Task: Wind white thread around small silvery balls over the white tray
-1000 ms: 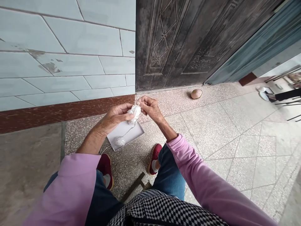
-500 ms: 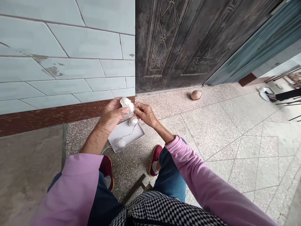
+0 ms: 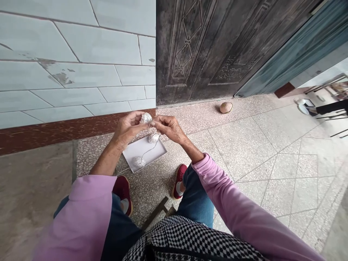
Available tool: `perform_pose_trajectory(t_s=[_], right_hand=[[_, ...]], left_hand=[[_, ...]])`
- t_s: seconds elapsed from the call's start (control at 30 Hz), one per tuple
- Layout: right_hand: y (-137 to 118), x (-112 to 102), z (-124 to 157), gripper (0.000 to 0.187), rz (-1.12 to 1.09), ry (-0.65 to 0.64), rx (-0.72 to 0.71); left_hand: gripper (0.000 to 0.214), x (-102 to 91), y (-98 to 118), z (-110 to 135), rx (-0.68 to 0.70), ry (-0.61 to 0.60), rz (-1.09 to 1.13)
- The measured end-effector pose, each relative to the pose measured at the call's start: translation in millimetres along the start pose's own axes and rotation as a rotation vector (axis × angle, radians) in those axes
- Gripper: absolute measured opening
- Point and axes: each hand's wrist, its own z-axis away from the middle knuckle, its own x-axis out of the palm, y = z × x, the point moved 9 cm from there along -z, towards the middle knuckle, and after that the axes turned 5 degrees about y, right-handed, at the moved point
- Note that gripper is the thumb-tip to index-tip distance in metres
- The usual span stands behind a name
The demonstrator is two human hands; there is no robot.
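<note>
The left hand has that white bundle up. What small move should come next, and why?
I'd probably keep the left hand holding the white bundle steady and have the right hand pinch the thin strand just below it. The right hand's fingertips already sit beside it, and the strand appears to run down to a second bundle over the white tray.
</note>
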Motion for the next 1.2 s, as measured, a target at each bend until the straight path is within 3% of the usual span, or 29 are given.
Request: perform_pose_trajectory(t_s=[0.17,0.37,0.73,0.9,1.07,1.2], right_hand=[[-4,-23,-3,0.072,0.007,0.139,0.005],[-7,-27,-2,0.061,0.016,0.171,-0.012],[4,-28,-6,0.031,-0.077,0.102,-0.067],[8,-32,-5,0.029,-0.044,0.119,-0.01],[7,-28,-3,0.03,0.038,0.112,0.013],[9,-25,-3,0.018,0.063,0.112,0.028]], left_hand=[[0.048,23.6,3,17,-0.123,-0.204,0.135],[0.044,32.9,-3,18,-0.207,-0.29,0.259],[0.04,30.5,-23,8,-0.267,-0.135,0.462],[0.06,28.6,-27,5,-0.281,-0.144,0.517],[0.061,27.6,-20,10,-0.246,-0.153,0.481],[0.056,26.1,-11,15,-0.223,-0.13,0.379]])
